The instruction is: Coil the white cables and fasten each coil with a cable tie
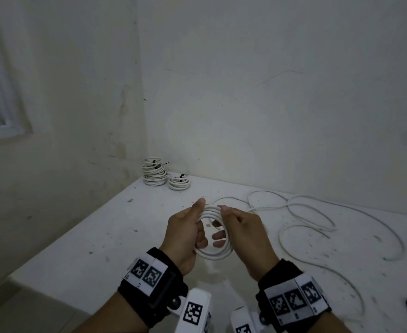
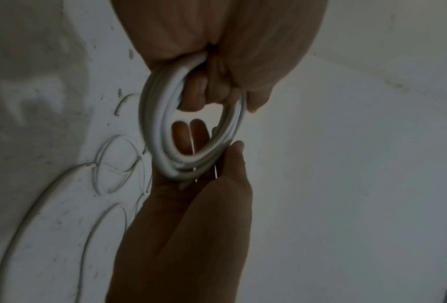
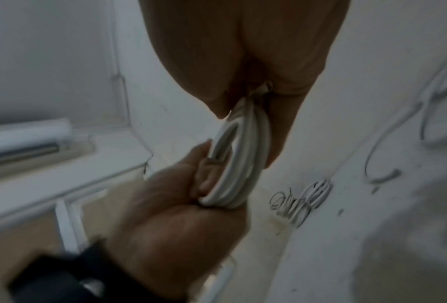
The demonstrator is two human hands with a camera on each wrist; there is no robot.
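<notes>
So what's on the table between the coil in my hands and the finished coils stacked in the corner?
Nothing: in the head view the table is bare, only specks, between the held coil and the tied coils in the corner.

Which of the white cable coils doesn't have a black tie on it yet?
The coil held between both hands; it shows no tie. The stacked coils and small coil in the table corner carry black ties.

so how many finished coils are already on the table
Probably 4, none certain: a stack of about three in the far corner, plus one coil beside it. The stack's layers blur together; more may be hidden.
</notes>
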